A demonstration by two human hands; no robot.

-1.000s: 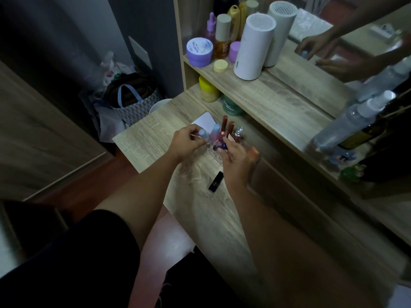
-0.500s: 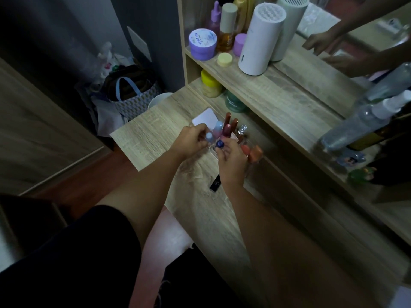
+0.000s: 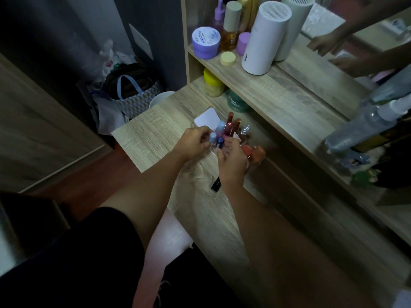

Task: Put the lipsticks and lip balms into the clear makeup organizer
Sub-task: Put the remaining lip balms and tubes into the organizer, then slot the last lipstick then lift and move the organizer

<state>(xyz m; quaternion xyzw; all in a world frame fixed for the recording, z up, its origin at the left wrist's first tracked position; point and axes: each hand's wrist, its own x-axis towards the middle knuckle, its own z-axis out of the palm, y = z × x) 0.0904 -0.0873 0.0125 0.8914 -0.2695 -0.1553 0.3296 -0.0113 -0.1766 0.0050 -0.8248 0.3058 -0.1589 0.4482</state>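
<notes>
Nearest the viewer, and on the near side of the clear organizer (image 3: 241, 142), a black lipstick (image 3: 216, 184) lay flat on the wooden desk (image 3: 155, 138), its long axis running roughly toward the organizer; part of it was hidden under the right wrist. It appeared to be the one piece not yet put away, and the right hand (image 3: 232, 162) was the nearer to it, directly above it.

That hand was closed around the lower part of a dark blue tube (image 3: 220, 143), held upright at the organizer's near edge; whether the tube was already seated in a slot could not be told. Left of the organizer, the left hand (image 3: 192, 143) had its fingers pinched on a pale blue tube (image 3: 212, 137), also upright and just beside the blue one. The coming move probably turned on lowering each tube straight down along its long axis into a free slot.

Inside the organizer stood a light blue and pink tube (image 3: 220, 126), two dark red tubes (image 3: 229, 126) with a brown-capped one (image 3: 237, 124) beside them, and a small clear bottle (image 3: 244, 131). Two orange-capped pieces (image 3: 253, 152) stood at its right end. Its walls were hard to make out in the dim light.

Beyond the organizer lay a white card (image 3: 205, 117), flat on the desk. Farther still, a yellow jar (image 3: 213, 84) and a green jar (image 3: 236, 101) sat under a shelf (image 3: 278, 90) carrying a purple tub (image 3: 205, 42) and a white cylinder (image 3: 264, 38).
</notes>
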